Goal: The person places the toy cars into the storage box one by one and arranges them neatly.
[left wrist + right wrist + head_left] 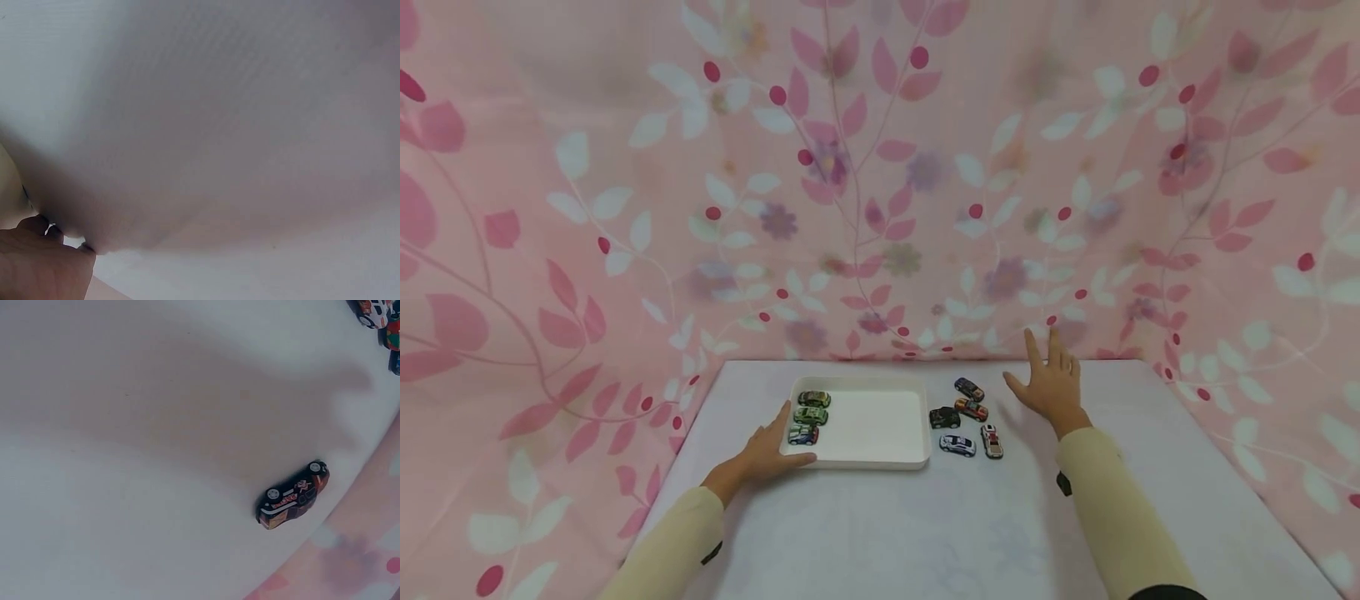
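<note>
A white tray (pixel 872 464) lies on the table, with three toy cars along its inner left side: a yellow-green one (pixel 814 399), a green one (pixel 811 415) and a multicoloured one (pixel 803 434). My left hand (pixel 767 452) rests at the tray's front left corner, thumb along the front rim, fingers by the left wall. Above the table my right hand (pixel 1048 387) is held with fingers spread, holding nothing. A dark toy car (pixel 292 495) lies below it in the right wrist view; the head view does not show this car, apparently hidden by the hand.
Right of the tray lie a black car (pixel 945 417), a white car (pixel 957 445), a white-and-red car (pixel 992 441), a red car (pixel 972 408) and a dark blue car (pixel 969 388). A pink floral curtain (pixel 865 208) borders the white table (pixel 880 542) behind and at both sides.
</note>
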`<move>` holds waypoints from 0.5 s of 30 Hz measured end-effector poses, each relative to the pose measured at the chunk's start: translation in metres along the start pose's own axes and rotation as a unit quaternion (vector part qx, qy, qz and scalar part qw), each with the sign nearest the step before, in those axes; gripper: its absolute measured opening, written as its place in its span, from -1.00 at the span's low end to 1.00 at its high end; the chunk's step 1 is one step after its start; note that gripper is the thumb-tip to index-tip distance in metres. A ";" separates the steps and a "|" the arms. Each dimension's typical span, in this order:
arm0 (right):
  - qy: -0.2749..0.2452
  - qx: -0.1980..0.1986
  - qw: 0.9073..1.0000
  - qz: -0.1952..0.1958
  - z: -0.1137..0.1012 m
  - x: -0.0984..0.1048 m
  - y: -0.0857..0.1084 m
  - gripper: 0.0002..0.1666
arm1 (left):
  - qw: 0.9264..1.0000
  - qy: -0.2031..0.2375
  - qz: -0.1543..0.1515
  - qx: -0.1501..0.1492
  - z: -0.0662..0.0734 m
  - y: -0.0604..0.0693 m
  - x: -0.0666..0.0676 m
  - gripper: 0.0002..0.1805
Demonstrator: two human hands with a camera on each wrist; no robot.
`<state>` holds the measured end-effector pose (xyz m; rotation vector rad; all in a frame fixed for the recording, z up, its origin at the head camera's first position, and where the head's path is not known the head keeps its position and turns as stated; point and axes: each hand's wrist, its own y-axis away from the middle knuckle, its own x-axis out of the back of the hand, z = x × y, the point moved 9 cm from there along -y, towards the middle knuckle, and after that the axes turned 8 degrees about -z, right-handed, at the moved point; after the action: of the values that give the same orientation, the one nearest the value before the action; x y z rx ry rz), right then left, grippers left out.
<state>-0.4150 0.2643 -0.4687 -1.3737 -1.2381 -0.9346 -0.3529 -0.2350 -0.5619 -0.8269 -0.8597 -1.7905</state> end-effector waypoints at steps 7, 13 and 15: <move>0.003 0.042 0.999 -0.017 -0.027 -0.013 -0.006 0.16 | 1.000 -0.001 0.010 0.006 -0.004 0.001 0.001 0.38; -0.008 0.079 0.996 -0.039 -0.049 -0.030 -0.005 0.11 | 1.000 0.009 0.009 0.004 -0.004 -0.002 -0.004 0.40; -0.015 0.098 0.994 -0.050 -0.061 -0.037 -0.006 0.09 | 1.000 0.010 0.012 0.002 -0.003 -0.002 -0.003 0.40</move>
<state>-0.4220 0.1968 -0.4924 -1.1829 -1.3929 -0.8383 -0.3540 -0.2361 -0.5659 -0.8120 -0.8376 -1.7725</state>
